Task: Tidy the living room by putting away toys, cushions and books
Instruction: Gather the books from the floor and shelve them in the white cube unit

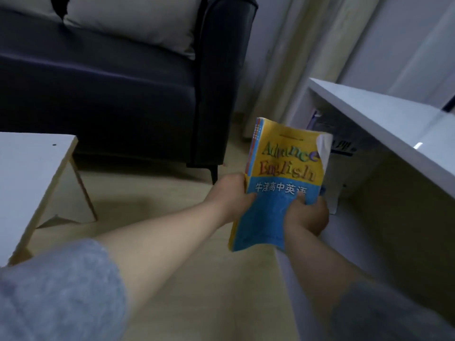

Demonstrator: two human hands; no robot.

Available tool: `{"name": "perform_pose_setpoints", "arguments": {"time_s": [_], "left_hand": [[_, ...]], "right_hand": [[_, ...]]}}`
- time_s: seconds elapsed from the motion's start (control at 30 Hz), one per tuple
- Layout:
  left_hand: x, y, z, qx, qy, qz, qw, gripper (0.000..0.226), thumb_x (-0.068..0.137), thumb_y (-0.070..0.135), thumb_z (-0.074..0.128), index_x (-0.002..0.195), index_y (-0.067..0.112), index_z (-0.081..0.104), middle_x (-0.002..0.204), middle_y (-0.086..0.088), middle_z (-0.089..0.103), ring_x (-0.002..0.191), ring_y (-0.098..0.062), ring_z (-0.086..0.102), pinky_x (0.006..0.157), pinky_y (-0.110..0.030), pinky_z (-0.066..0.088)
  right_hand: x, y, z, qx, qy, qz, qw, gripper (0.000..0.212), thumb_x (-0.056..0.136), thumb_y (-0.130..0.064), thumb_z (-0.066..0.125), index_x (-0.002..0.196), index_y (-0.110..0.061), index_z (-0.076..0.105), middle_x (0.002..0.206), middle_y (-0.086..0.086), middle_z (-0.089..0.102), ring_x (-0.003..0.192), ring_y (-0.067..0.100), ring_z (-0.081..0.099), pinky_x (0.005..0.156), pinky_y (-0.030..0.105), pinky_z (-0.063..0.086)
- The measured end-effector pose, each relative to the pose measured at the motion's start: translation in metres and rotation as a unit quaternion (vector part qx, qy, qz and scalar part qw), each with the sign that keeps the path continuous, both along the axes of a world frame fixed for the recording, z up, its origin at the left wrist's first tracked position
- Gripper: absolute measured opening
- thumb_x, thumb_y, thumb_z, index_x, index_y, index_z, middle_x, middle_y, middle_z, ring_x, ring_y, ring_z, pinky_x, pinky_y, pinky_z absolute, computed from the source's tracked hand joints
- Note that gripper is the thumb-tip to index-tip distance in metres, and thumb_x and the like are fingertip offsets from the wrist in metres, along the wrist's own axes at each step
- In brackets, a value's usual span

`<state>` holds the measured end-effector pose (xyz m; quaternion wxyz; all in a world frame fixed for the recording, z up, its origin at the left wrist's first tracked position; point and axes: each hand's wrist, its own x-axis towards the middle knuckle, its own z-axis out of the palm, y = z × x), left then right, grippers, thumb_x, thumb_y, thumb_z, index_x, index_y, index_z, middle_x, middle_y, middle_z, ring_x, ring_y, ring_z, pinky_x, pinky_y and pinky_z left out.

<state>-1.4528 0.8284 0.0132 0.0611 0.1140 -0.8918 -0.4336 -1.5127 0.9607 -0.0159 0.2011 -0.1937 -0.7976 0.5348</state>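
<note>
A small stack of yellow and blue paperback books [283, 168] is held upright in front of me, its top cover reading "Advance English" with a curled upper right corner. My left hand [230, 193] grips the stack's left edge. My right hand [307, 215] grips its lower right part, thumb on the blue cover. The stack is just left of a white low cabinet [384, 124], in front of its open shelf. Other books [327, 126] lie inside that shelf, partly hidden.
A dark sofa [118, 99] with a pale cushion [133, 20] stands at the back left. A white low table [32, 178] is at the left. Pale wood floor [152, 205] lies between them. Curtains [307, 45] hang behind the cabinet.
</note>
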Motion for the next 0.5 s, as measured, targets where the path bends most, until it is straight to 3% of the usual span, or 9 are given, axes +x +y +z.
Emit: {"name": "perform_pose_setpoints", "arguments": {"time_s": [0.1,0.3,0.5], "left_hand": [[-0.018,0.014,-0.003,-0.003,0.004,-0.033,0.999,0.021,0.090,0.029,0.061,0.106,0.016,0.059,0.107,-0.005,0.065,0.097,-0.022,0.063,0.082,-0.039,0.056],[-0.050,0.040,-0.013,0.024,-0.013,-0.085,0.996,0.027,0.091,0.025,0.059,0.115,0.012,0.053,0.114,-0.008,0.062,0.099,-0.026,0.063,0.084,-0.040,0.056],[-0.082,0.062,-0.018,-0.027,0.000,-0.150,0.988,0.030,0.095,0.018,0.051,0.119,0.000,0.048,0.113,-0.019,0.061,0.094,-0.034,0.064,0.079,-0.039,0.056]], "right_hand": [[-0.004,0.017,-0.002,-0.010,-0.007,-0.048,0.999,0.034,0.095,-0.022,0.057,0.119,0.001,0.058,0.123,0.022,0.060,0.116,0.038,0.055,0.092,0.040,0.043],[-0.030,0.047,0.004,0.004,0.000,-0.069,0.998,0.030,0.094,-0.020,0.058,0.114,0.002,0.059,0.119,0.022,0.062,0.113,0.038,0.057,0.091,0.042,0.045],[-0.067,0.071,0.009,-0.006,-0.009,-0.072,0.997,0.044,0.097,-0.023,0.054,0.133,0.002,0.049,0.137,0.021,0.051,0.126,0.034,0.049,0.098,0.036,0.039]]}}
